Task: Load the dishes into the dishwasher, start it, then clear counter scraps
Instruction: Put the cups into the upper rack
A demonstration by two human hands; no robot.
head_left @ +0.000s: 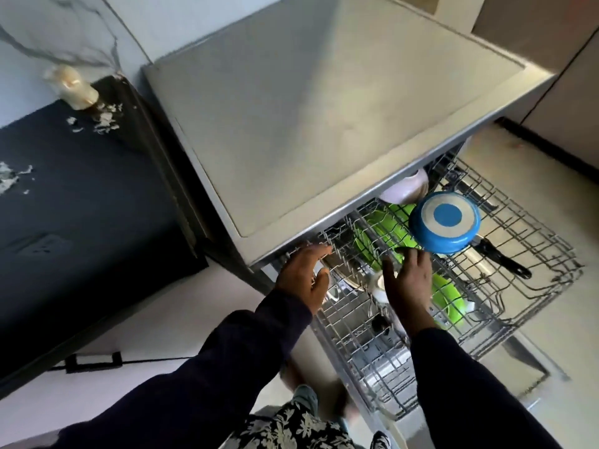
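The dishwasher (324, 124) stands with its wire rack (534, 254) pulled out. In the rack lie green plates (385, 228), an upturned blue pan (444, 222) with a black handle, a pale pink bowl (405, 189) and some steel items. My left hand (304, 273) rests on the rack's left front edge with fingers spread. Over the rack, beside the green plates, my right hand (408, 286) is flat with straight fingers and holds nothing. White scraps (103, 119) lie on the dark counter (81, 205) at the left.
A pale jar-like object (73, 87) stands at the counter's back corner near the marble wall. More scraps (9, 176) lie at the counter's left edge. The open dishwasher door (531, 361) lies below the rack. Light floor surrounds it.
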